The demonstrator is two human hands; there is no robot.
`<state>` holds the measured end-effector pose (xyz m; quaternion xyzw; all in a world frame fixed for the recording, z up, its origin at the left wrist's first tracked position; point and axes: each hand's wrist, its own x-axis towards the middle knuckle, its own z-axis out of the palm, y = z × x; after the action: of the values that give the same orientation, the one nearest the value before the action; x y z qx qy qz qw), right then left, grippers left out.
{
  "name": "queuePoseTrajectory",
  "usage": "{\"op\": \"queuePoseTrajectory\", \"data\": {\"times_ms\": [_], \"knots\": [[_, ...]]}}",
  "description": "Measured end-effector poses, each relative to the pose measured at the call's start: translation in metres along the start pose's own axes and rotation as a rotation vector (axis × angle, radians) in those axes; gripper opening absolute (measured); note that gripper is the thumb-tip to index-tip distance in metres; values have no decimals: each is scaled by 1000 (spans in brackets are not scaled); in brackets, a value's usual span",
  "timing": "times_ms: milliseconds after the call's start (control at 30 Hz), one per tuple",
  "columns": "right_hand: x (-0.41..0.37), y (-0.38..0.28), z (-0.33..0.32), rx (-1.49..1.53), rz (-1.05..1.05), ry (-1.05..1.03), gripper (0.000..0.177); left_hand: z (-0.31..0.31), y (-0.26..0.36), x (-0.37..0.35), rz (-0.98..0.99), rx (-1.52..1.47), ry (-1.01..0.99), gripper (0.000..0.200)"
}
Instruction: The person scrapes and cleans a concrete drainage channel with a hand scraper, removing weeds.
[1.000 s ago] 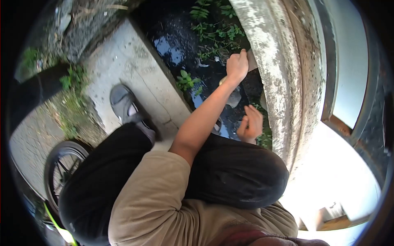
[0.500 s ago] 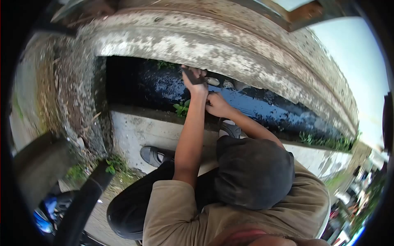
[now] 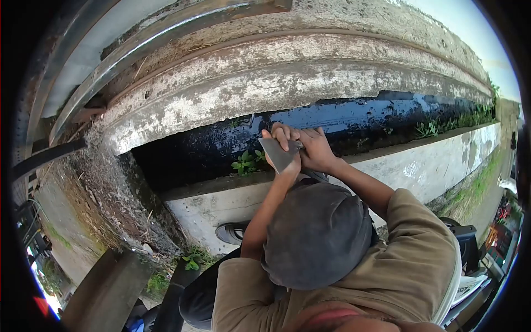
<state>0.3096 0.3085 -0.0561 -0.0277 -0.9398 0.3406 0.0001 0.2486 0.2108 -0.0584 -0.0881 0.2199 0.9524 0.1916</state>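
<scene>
A flat grey metal trowel blade [image 3: 277, 154] is held in front of my knee [image 3: 318, 232], over the edge of a drain. My left hand [image 3: 283, 134] wraps over the top of the blade, fingers curled around it. My right hand [image 3: 318, 150] is closed against the blade's right side, where a short handle stub shows; how it grips the stub is hidden. Both hands touch each other above the dark water of the drain [image 3: 354, 119].
I squat on a concrete kerb [image 3: 221, 207] beside the drain. A mossy concrete wall [image 3: 265, 83] runs along the far side. Small weeds [image 3: 243, 163] grow at the kerb edge. My grey shoe [image 3: 229, 232] rests on the kerb. A seat and parts of a vehicle [image 3: 464, 243] are at right.
The view has swung round and the drain now runs across the frame. My hands have come together on the trowel blade, nearer my knee than before.
</scene>
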Motion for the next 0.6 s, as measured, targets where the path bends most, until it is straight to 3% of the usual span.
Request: {"op": "queuePoseTrajectory", "data": {"times_ms": [33,100,133,167,200,267,333,400,500,567,600], "knots": [[-2,-4,-10,68,45,17,31,1,3,5,13,18,-175,63],[-15,-1,-19,162,85,132,26,35,40,20,250,414,-186,60],[-27,5,-21,160,88,148,26,47,61,31,414,485,-177,55],[-42,13,-23,234,240,213,23,48,88,43,540,503,-199,50],[-53,21,-29,308,383,277,20,53,124,45,611,649,-383,43],[-72,40,-47,433,443,343,19,100,180,26,593,980,-784,46],[-80,58,-62,278,268,482,19,153,197,-12,642,1316,-1065,36],[-85,71,-82,106,281,389,18,192,217,-41,464,1562,-1493,28],[-75,80,-91,244,419,299,18,218,218,-60,661,1644,-1595,13],[-65,71,-88,205,356,272,19,228,220,-75,424,1896,-1469,14],[-60,68,-86,165,318,254,20,234,218,-75,464,1907,-1450,14]]}}
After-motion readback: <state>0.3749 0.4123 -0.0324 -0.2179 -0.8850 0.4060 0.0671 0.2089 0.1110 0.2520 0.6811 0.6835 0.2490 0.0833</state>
